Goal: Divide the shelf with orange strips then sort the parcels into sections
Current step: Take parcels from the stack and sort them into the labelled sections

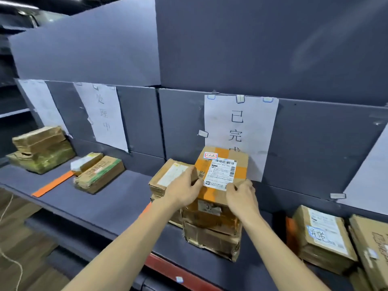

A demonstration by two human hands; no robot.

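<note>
Your left hand (184,186) and right hand (241,195) both grip, fingers curled, the near edge of the orange-taped parcel (222,175). It tops a stack of parcels on the grey shelf (109,198), below a paper sign (240,127). An orange strip (52,184) lies well to the left.

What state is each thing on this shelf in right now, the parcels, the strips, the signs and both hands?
Top parcel: on the middle stack, gripped by both hands.
Left hand: gripping its left edge.
Right hand: gripping its front right corner.
Middle stack: upright, crumpled at the base.
Orange strip: flat on the shelf.
Middle sign: taped up, bottom hidden.
</note>
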